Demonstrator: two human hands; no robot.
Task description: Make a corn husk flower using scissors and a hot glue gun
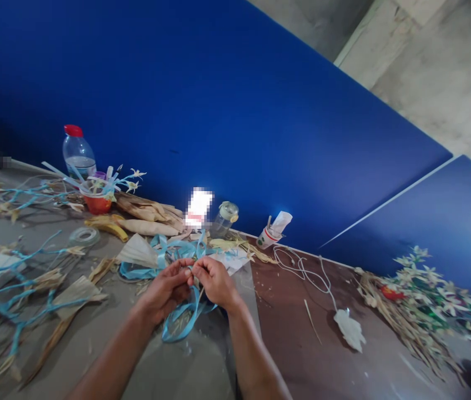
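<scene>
My left hand [172,286] and my right hand [215,280] meet over the table, fingertips pinched close together. A light blue ribbon [179,332] runs up to the fingertips from a loop hanging below them. Whatever else is pinched there is small and mostly covered by the fingers. Just behind the hands lies a tangle of the same blue ribbon [138,272], beside a pale dried husk [136,251]. To the left spread branches wrapped in blue [14,319], tipped with husk pieces.
Along the blue partition [219,111] stand a red-capped bottle [78,153], a red cup [98,204] with strips, a glass jar [224,219] and a white cup [267,238]. A tape roll [84,236] lies left. A white cable [302,269] and artificial flowers [431,286] occupy the right.
</scene>
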